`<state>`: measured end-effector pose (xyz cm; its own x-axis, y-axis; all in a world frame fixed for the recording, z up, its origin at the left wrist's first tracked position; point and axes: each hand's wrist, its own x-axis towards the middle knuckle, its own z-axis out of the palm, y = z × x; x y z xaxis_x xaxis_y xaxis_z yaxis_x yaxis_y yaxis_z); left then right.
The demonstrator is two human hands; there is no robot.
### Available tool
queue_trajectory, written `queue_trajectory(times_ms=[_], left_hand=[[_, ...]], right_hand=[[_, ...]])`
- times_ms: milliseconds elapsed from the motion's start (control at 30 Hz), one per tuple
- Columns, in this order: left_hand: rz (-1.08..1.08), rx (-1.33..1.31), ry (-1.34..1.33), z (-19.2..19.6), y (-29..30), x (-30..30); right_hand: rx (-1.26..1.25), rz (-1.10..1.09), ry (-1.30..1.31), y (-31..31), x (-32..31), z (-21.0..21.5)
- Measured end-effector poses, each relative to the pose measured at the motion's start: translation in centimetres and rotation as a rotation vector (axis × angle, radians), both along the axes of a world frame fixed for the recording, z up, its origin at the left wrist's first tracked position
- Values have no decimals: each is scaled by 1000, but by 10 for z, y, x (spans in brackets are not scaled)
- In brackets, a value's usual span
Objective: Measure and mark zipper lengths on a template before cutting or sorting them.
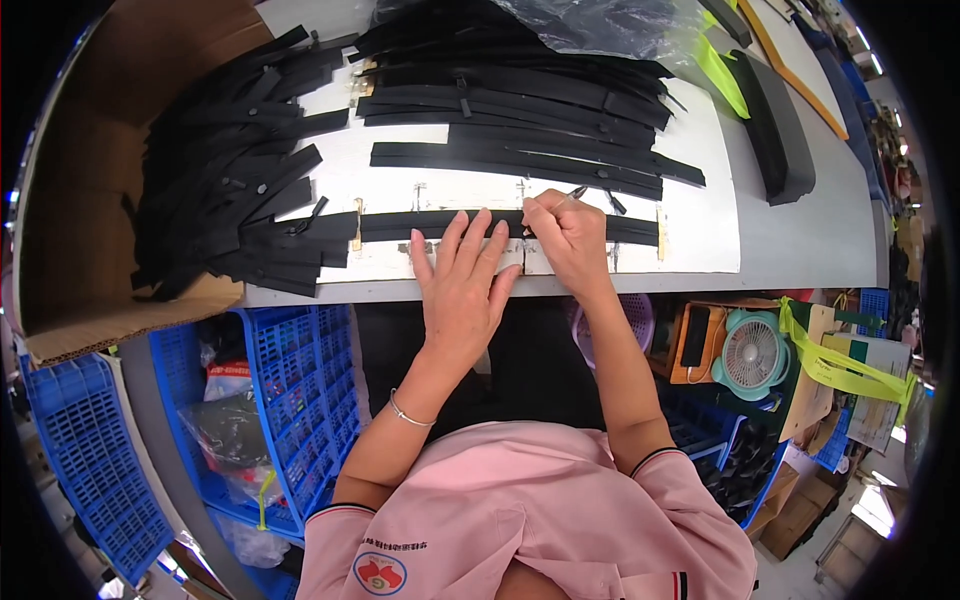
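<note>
A black zipper point(390, 226) lies straight across the marked white board point(690, 240) at the table's near edge. My left hand point(462, 285) rests on it with fingers stretched and spread, pressing the tape down. Just to the right, my right hand point(575, 240) is closed around a slim dark pen point(577, 193), its lower end at the zipper's middle. A zipper puller point(615, 203) lies near the right part of the strip. Beyond my hands, several more black zippers point(520, 160) lie in rows on the board.
Left, a heap of black zippers point(220, 190) spills from a cardboard box point(85, 190). A long black block point(770, 130) and clear plastic point(610, 25) lie at the far right and back. Below the table are blue crates point(315, 370), a purple basket point(635, 325) and a small fan point(752, 355).
</note>
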<state>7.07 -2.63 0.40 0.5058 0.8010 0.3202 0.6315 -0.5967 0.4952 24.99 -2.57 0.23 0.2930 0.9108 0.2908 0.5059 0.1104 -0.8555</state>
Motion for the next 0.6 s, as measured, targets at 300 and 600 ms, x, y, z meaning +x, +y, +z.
queue_trajectory(times_ms=[300,600], left_hand=[[7,37,8,-4,0,2],[8,24,51,-6,0,-1]], right_hand=[[88,46,-144,0,0,3],[30,-229,332,-39,52,41]])
